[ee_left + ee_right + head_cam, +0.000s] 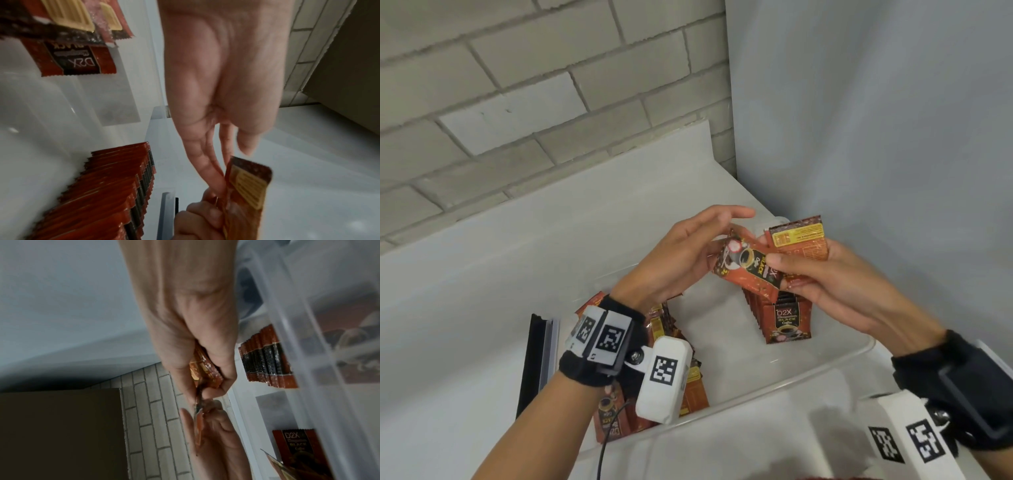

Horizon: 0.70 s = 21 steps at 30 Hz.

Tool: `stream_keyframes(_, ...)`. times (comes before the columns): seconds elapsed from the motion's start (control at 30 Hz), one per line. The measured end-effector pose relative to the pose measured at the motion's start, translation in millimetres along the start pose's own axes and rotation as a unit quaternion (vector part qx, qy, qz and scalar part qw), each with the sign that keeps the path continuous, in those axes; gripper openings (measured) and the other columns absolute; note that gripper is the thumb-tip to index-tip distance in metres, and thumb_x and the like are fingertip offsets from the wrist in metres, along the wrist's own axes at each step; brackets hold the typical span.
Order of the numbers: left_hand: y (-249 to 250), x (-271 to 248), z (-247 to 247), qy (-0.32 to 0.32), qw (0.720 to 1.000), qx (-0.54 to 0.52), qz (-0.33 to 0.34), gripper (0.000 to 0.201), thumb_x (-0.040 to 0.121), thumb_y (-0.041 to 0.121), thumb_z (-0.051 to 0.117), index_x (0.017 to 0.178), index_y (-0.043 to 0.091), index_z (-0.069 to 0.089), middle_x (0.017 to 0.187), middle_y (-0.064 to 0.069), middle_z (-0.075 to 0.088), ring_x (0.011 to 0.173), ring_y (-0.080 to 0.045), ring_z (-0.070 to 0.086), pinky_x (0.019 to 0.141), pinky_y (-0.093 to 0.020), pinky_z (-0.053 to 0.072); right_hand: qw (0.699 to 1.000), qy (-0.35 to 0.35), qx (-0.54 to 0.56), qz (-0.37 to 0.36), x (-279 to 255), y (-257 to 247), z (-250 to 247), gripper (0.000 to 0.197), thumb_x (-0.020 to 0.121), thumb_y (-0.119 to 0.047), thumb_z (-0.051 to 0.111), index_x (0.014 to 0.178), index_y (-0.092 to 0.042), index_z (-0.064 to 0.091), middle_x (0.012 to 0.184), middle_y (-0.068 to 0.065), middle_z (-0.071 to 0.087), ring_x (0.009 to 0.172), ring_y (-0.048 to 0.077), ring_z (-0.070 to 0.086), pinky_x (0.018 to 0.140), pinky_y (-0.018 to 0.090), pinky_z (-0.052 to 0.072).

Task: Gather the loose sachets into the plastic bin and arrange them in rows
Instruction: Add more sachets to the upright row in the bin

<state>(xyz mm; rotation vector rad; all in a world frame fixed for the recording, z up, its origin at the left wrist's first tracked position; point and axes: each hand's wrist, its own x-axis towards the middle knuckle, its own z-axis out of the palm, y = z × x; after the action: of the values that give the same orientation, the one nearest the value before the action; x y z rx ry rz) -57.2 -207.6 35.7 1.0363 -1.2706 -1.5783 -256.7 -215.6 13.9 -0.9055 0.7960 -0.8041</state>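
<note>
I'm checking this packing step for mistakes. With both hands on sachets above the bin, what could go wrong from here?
1. The right hand grips a small stack of sachets while the left hand handles the front sachet; one could slip into the plastic bin.
2. The held sachets face opposite ways, so the upright row may end up mixed.
3. A drop could tip that row.

A pale brick wall (524,102) meets a plain grey wall (876,102) behind a white tabletop (465,291).
</note>
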Motion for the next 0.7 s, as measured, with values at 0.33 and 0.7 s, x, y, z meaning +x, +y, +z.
stream_keyframes(0.33,2.1,0.2,-5.7,0.014,0.999,0.042,0.004,0.037,0.082,-0.005,0.063,0.113,0.014,0.057,0.090,-0.007,0.063,0.089,-0.021,0.065,0.075,-0.034,0.058,1.000,-0.011,0.007,-0.020,-1.8,-1.4,5.2,0.033,0.065,-0.032,0.073,0.092,-0.012,0.072,0.091,0.007,0.074,0.084,0.016,0.070,0.076,0.024,0.057)
stream_keyframes(0.7,0.1,2.5,-7.2,0.015,1.000,0.022,0.000,0.050,0.067,0.007,0.075,0.108,0.023,0.051,0.096,-0.007,0.059,0.096,-0.025,0.062,0.076,-0.038,0.055,0.997,0.031,-0.023,-0.064,2.1,4.7,1.4,0.009,0.074,-0.015,0.071,0.081,-0.009,0.069,0.073,0.006,0.064,0.067,0.012,0.060,0.069,0.020,0.053)
